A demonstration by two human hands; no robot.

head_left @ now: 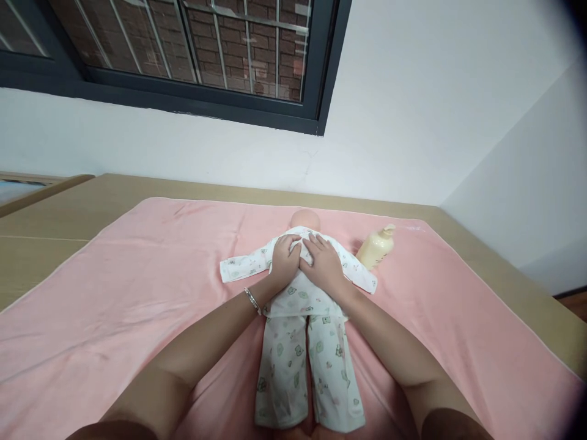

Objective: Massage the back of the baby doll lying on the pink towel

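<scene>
Bare forearms (pixel 213 330) flank a clothed doll (pixel 300 305) lying on a pink blanket (pixel 137 318). Left hand (pixel 285 261) and right hand (pixel 324 263) rest flat on its upper body, fingers extended and slightly apart, hiding part of the shirt (pixel 302 290). A yellow bottle (pixel 376 247) sits beside the sleeve (pixel 361 274) near the right hand; behind run a wooden tabletop (pixel 114 198), white wall (pixel 394 110) and window (pixel 183 49).

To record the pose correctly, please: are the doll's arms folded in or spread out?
Spread out: the doll lies with both sleeves reaching outward to either side over the pink blanket.
</scene>
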